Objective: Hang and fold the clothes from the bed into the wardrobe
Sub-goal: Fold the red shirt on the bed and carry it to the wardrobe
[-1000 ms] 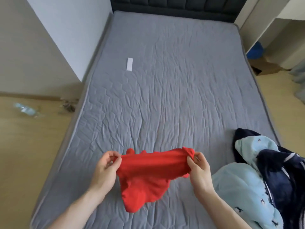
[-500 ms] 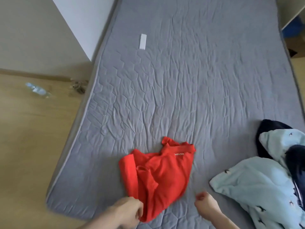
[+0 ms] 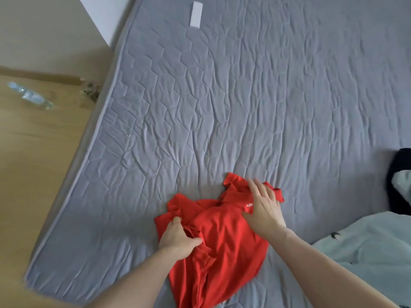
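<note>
Flattening the red shirt (image 3: 224, 236) on the bed (image 3: 222, 96), I press my right hand (image 3: 263, 207) open over its collar end while my left hand (image 3: 178, 237) grips a bunched fold; I should draw that fold outward before creasing. White lettering beside my right hand reads "MIN", the rest covered, likely a brand.

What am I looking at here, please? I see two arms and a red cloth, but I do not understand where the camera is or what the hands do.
There is no machine: the camera sits on a person's head and looks down at their own bare hands. Below them is a bed with a grey quilted cover. A crumpled red shirt lies on it. The left hand grips a bunch of the shirt's fabric; the right hand lies flat on the shirt near its collar with straight fingers. At the right edge are a light blue garment and a dark one. A small white strip lies farther up the bed.
</note>
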`<state>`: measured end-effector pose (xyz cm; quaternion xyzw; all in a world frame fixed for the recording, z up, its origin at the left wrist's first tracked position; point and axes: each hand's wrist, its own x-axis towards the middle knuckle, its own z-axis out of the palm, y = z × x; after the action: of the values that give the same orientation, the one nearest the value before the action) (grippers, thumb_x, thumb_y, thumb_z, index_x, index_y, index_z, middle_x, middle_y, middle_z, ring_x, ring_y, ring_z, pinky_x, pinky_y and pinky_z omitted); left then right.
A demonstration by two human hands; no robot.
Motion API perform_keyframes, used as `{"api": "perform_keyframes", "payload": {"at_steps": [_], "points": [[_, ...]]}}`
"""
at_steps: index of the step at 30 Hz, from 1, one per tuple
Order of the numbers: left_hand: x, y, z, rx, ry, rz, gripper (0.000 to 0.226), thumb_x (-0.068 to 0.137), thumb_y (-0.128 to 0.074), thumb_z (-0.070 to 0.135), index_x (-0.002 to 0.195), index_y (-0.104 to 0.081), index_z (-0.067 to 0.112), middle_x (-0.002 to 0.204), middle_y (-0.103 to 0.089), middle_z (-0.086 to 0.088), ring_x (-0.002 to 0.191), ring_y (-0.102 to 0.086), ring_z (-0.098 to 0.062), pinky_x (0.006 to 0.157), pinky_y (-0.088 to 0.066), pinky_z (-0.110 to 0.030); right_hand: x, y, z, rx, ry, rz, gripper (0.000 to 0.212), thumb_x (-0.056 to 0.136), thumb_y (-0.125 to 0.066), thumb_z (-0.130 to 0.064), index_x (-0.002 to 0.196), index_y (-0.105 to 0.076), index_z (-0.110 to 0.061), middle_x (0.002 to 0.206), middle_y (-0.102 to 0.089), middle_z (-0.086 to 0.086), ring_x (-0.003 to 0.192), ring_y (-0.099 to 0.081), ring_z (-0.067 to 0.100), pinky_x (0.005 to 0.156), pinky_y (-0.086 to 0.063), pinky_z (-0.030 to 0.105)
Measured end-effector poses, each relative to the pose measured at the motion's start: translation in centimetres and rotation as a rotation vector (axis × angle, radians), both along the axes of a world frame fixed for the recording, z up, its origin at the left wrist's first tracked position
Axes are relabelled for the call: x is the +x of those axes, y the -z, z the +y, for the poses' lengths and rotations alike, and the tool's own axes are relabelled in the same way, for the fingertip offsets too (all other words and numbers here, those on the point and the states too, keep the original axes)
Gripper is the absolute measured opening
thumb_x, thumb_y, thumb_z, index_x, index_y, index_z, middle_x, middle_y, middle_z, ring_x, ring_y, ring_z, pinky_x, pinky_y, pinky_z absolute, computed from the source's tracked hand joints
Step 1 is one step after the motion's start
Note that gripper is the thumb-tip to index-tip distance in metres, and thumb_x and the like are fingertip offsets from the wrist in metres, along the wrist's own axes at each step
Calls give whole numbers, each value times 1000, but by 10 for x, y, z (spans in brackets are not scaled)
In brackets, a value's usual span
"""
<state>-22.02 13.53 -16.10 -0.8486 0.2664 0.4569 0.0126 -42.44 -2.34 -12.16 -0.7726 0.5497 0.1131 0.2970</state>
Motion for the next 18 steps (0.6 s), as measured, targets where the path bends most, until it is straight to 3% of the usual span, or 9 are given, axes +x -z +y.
{"api": "perform_keyframes", "payload": {"at_steps": [2,4,6,8,11,14,18], "points": [[-4,-1,-1,-62,10,-33,28,78,-75,41,102,-65,32,105,-72,5,109,-67,-21,92,-52,-32,8,4,-4,61,-95,54,93,85,-68,-30,162,-16,-34,148,-52,-3,131,-45,32,106,-42,43],[-5,-12,-2,-105,56,-56,4,83,-68,36,83,-65,33,94,-68,9,104,-67,-20,89,-52,-33,10,2,-4,84,-171,133,71,90,-64,-31,154,-36,-36,135,-64,0,123,-56,32,98,-48,40],[1,-27,-2,-161,99,-76,8,87,-65,33,81,-60,34,100,-62,7,107,-63,-22,92,-49,-34,9,-8,-2,95,-177,179,40,91,-59,-31,130,-61,-36,125,-69,1,117,-63,31,91,-50,38],[16,-48,-9,-218,63,-56,11,91,-61,25,83,-55,31,103,-70,0,107,-65,-26,89,-48,-35,2,-29,-4,104,-108,146,32,89,-55,-29,116,-70,-37,118,-71,-3,113,-66,29,88,-51,36],[57,-97,-34,-340,-46,-62,20,93,-57,10,82,-55,26,89,-71,-6,96,-67,-34,77,-47,-36,-17,-81,-29,62,79,34,34,89,-57,-22,114,-74,-39,113,-74,-6,110,-67,27,86,-51,33],[104,-172,-85,-552,-154,-141,28,88,-55,-6,78,-58,20,72,-61,-2,84,-65,-34,67,-36,-31,-29,-151,-76,-61,247,-87,15,85,-60,-13,87,-73,-22,78,-70,3,93,-69,35,71,-49,34],[142,-304,-171,-880,-139,-238,31,81,-53,-11,79,-61,19,79,-67,-6,83,-63,-32,72,-44,-36,-10,-268,-137,-334,298,-306,9,86,-64,-10,80,-69,-14,72,-65,4,80,-65,34,67,-44,36]]}}
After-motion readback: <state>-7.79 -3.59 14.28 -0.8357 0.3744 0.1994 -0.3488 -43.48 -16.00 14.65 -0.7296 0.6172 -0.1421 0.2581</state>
